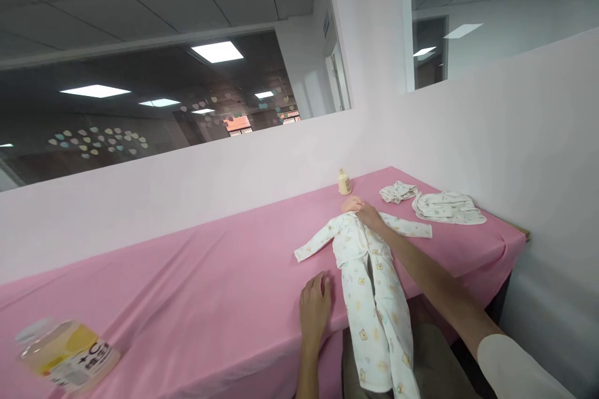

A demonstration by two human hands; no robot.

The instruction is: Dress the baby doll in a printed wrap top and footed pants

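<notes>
A white long-sleeved baby top (349, 243) with small printed figures lies spread on the table, its sleeves stretched out to both sides. Matching baby trousers (374, 299) run down from it and hang over the table's front edge towards my lap. At the neckline is a rounded skin-coloured thing (352, 203), perhaps a doll's head, partly hidden by my fingers. My right hand (370, 217) is at the collar, its fingers closed on the cloth there. Left of the trousers, my left hand (316, 304) lies on the table near the edge, empty, fingers loosely bent and apart.
A pink cloth (224, 287) covers the long table. A cream bottle (344, 182) stands by the wall. Folded patterned clothes (448, 207) and a smaller bundle (397, 192) lie at the back right. A clear plastic jar (70, 355) with a yellow label is at the front left.
</notes>
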